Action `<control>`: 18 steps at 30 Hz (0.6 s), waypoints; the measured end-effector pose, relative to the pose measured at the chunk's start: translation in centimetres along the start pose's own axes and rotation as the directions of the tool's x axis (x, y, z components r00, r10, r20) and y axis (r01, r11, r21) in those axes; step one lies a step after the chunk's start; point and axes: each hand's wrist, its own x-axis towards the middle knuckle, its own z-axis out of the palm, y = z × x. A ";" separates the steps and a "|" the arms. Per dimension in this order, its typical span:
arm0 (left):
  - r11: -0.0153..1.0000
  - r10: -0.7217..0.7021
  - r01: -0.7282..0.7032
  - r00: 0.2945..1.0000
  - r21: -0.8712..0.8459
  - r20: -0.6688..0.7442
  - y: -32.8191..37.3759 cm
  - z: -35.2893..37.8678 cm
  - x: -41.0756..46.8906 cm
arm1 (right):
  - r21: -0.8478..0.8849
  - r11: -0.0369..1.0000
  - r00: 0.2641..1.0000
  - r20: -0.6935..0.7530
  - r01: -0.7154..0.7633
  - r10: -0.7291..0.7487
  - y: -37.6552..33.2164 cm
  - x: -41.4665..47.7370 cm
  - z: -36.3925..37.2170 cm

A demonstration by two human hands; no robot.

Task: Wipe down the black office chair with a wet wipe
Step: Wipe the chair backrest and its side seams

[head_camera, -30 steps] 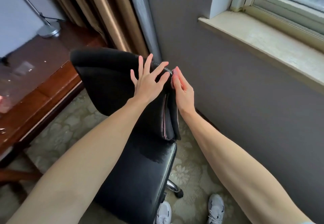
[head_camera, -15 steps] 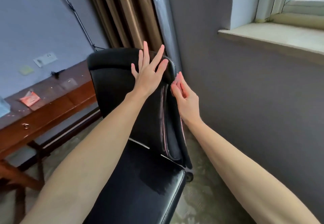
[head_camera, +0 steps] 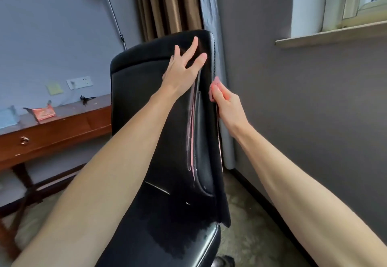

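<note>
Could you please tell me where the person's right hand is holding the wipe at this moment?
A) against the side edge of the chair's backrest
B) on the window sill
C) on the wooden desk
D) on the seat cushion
A: the right hand holds the pinkish wet wipe against the side edge of the backrest, well above the seat, while the left hand rests flat on its front.

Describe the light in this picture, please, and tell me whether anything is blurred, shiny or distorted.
Head view: daylight comes from the window at upper right; the black office chair shows glare along its seat edge; the left hand and the wet wipe in the right hand look slightly motion-blurred; the wide lens stretches both forearms near the bottom.
</note>
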 end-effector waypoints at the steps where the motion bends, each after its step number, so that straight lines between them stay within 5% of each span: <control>1: 1.000 0.005 -0.005 1.000 0.012 0.011 -0.2 -0.2 0.0 | -0.007 1.000 1.000 -0.002 0.012 -0.012 0.5 -0.4 0.0; 18: 0.969 0.038 -0.040 0.999 0.244 0.014 -1.8 0.3 0.5 | 0.149 0.983 0.995 -0.026 0.104 -0.101 -1.6 5.1 0.9</control>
